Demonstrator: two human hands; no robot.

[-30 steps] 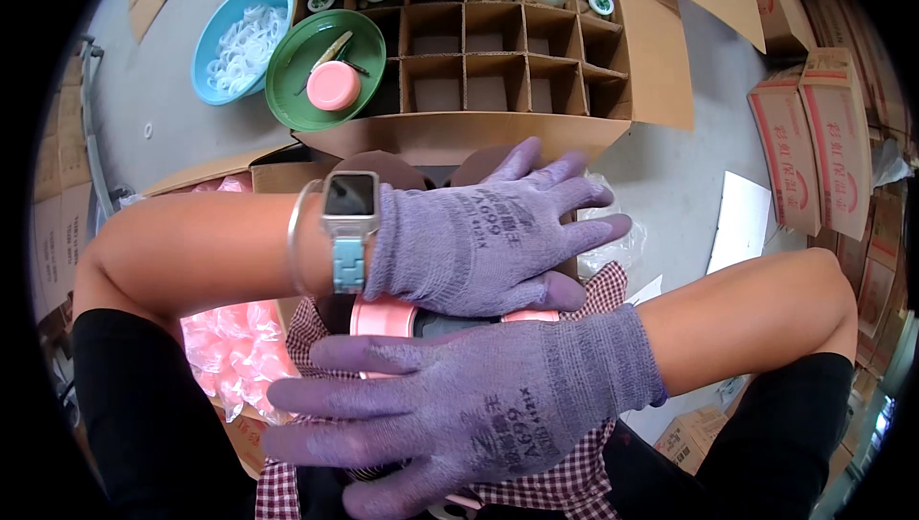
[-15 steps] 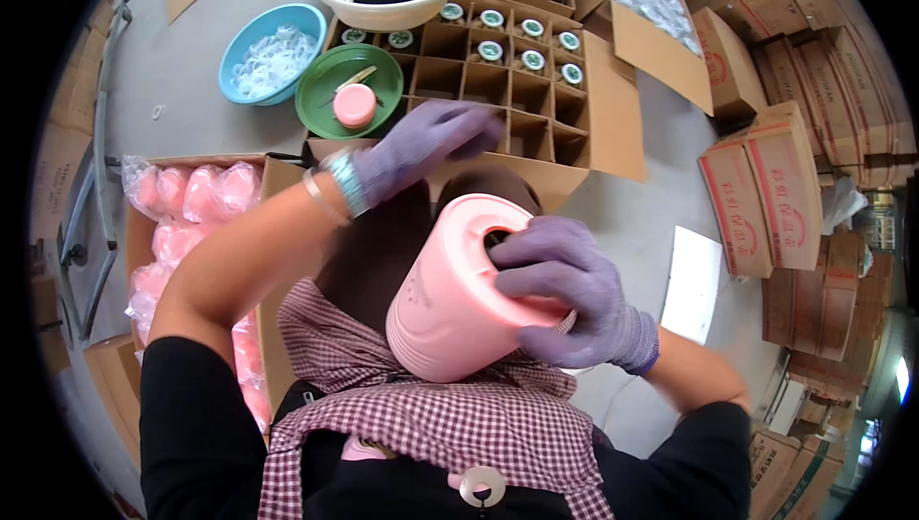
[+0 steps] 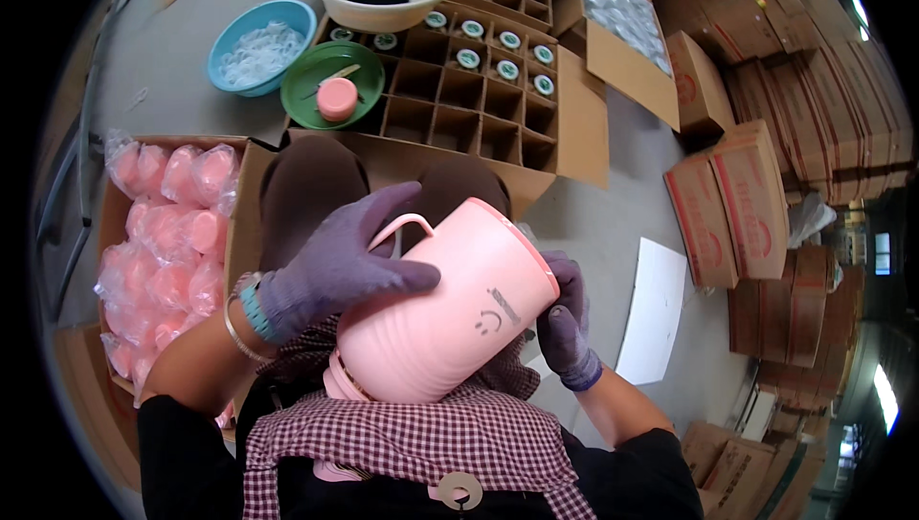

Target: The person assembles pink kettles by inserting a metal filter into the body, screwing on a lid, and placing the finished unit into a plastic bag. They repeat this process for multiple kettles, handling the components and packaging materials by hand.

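Note:
A pink thermos jug (image 3: 445,314) with a grey printed smile lies tilted over my lap. Its narrow neck end points down to the left, and its wide base end up to the right. My left hand (image 3: 335,266), in a purple-grey glove, grips the side by the handle (image 3: 407,221), thumb across the body. At the base rim, my gloved right hand (image 3: 567,333) is closed with curled fingers against the edge. Part of those fingers is hidden behind the rim. The inside of the base faces away from view.
Left of me stands a carton of bagged pink parts (image 3: 172,223). Ahead are a divided carton (image 3: 459,127) holding several white-topped items, a green basin (image 3: 297,103) with a pink lid, a blue basin (image 3: 225,70) and a cream basin (image 3: 383,17). Stacked cartons (image 3: 732,199) stand right.
The jug has turned so its base faces away to the right and its handle shows. My left hand has come down onto its side; my right hand has moved from the base opening to the rim.

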